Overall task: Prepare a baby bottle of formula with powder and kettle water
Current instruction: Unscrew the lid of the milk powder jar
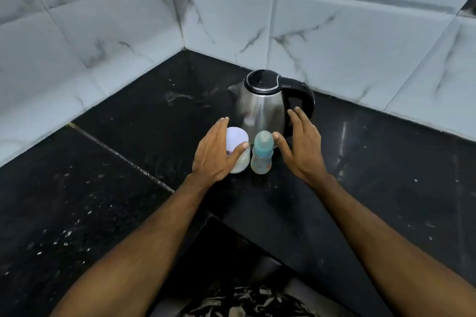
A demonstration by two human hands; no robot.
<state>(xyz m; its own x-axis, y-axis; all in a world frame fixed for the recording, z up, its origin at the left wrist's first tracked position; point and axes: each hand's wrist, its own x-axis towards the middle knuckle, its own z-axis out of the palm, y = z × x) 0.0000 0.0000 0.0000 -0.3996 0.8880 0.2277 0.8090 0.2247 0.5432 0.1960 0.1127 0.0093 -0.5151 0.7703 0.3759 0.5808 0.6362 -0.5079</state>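
Kettle (260, 108) brushed steel, glossy black plastic lid; counter (103, 213) polished speckled black stone.

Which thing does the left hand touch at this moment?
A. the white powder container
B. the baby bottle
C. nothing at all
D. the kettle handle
A: the left hand lies against the white powder container, with the thumb across its front; the baby bottle stands free beside it.
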